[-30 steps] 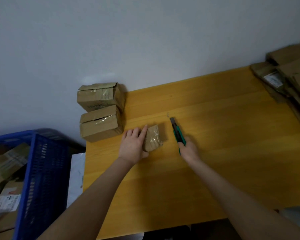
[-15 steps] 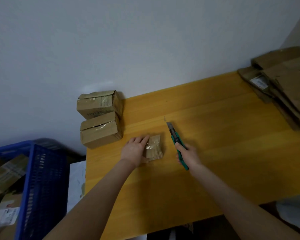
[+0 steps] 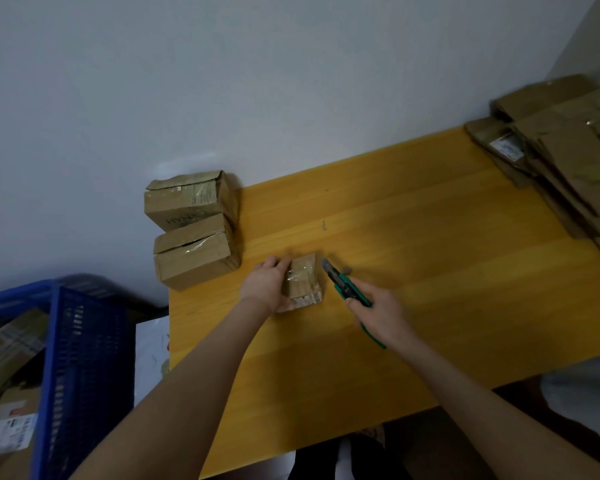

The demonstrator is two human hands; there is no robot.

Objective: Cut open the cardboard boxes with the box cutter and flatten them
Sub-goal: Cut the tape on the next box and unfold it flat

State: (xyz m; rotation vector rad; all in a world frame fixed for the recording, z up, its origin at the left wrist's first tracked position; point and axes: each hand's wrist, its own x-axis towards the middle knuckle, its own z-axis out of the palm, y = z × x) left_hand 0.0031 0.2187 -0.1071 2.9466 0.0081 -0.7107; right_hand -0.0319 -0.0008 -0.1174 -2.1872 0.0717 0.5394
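One small taped box (image 3: 303,282), light and stiff: my left fingers (image 3: 274,265) clamp its side, my right fingers (image 3: 368,296) grip the box cutter (image 3: 336,280).

left grip (image 3: 265,285) holds small box (image 3: 303,278) | right grip (image 3: 378,313) holds box cutter (image 3: 342,287)

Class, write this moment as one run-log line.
left hand: holds small box on table | right hand: grips box cutter, blade beside box

upper taped box (image 3: 191,199), centre left: dark print on front, roughly "HVNA", unsure | white label (image 3: 506,149) on flattened cardboard (image 3: 568,157), upper right: unreadable | parcel labels (image 3: 11,433) in blue crate (image 3: 84,341), lower left: unreadable
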